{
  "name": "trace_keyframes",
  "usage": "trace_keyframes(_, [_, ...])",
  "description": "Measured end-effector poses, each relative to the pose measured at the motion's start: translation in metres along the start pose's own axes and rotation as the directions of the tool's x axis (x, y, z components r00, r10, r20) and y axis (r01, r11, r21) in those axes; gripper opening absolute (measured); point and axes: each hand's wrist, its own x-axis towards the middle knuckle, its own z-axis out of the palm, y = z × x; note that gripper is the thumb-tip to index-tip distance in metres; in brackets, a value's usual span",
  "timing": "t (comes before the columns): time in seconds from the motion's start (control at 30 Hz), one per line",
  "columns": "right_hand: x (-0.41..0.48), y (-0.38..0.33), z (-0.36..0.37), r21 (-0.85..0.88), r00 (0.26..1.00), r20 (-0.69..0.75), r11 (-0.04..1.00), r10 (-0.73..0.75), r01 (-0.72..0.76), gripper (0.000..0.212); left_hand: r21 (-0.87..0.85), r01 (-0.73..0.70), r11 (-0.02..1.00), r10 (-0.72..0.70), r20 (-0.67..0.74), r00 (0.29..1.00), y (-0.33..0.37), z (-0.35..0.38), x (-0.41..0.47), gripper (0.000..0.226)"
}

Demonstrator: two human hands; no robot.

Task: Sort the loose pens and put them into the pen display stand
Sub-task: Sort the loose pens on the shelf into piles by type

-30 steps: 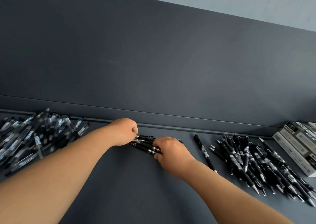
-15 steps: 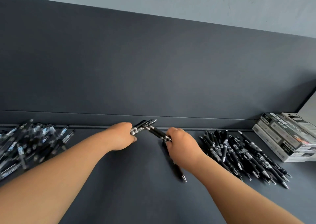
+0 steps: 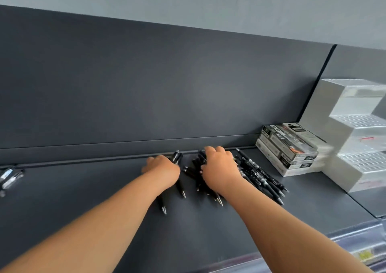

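Right hand [image 3: 220, 168] reached black, silver-tipped pens [image 3: 261, 176].

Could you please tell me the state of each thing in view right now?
Left hand, grips a bundle of black pens.
Right hand, fingers curled into the black pen pile; grip unclear.
Pen boxes, stacked.
Display stand, upright; visible tiers hold no pens.
Clear-barrel pens, loose at the left edge.
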Motion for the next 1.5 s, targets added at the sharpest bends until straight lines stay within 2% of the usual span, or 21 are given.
trace_keyframes(0.1, [-0.002,0.013,0.011,-0.059,0.994,0.094,0.996,-0.057,0.062,0.056,-0.091,-0.024,0.996,0.025,0.012,1.0,0.011,0.016,-0.006,0.049])
trace_keyframes(0.2, [0.0,0.024,0.015,-0.097,0.988,0.146,0.993,-0.055,0.07,0.064,-0.241,-0.056,0.969,0.066,0.035,0.997,0.022,0.03,-0.014,0.054])
trace_keyframes(0.33, [0.001,0.034,0.011,-0.067,0.983,0.18,0.997,-0.027,0.04,0.069,-0.443,-0.018,0.896,0.074,0.11,0.991,0.033,0.035,-0.02,0.052])
trace_keyframes(0.4, [-0.001,0.038,0.008,-0.022,0.977,0.206,0.998,-0.047,0.053,0.069,-0.468,-0.006,0.884,0.08,0.138,0.987,0.033,0.034,-0.023,0.055])
trace_keyframes(0.57, [-0.009,0.046,-0.002,0.046,0.976,0.186,0.993,-0.114,0.108,0.067,-0.371,-0.089,0.924,0.133,0.097,0.986,0.021,0.031,-0.03,0.064])
trace_keyframes(0.73, [-0.017,0.052,-0.009,0.035,0.977,0.192,0.996,-0.089,0.083,0.066,-0.324,-0.132,0.937,0.191,0.159,0.969,0.012,0.035,-0.03,0.069])
trace_keyframes(1.0, [-0.025,0.054,0.003,-0.029,0.964,0.26,0.997,-0.055,0.065,0.068,-0.262,-0.253,0.931,0.312,0.218,0.925,0.042,0.053,-0.037,0.064])
trace_keyframes(1.13, [-0.027,0.063,-0.005,0.071,0.982,0.178,0.997,-0.056,0.044,0.065,-0.259,-0.241,0.935,0.3,0.219,0.928,0.044,0.05,-0.036,0.064])
trace_keyframes(1.33, [-0.025,0.115,-0.028,0.136,0.997,0.035,0.989,-0.065,0.06,0.059,0.026,-0.318,0.948,0.312,0.124,0.942,0.059,0.046,-0.052,0.067])
trace_keyframes(1.5, [-0.022,0.178,-0.042,0.249,0.993,0.086,0.967,-0.08,0.057,0.058,0.203,-0.412,0.888,0.417,0.023,0.909,0.095,0.065,-0.082,0.07])
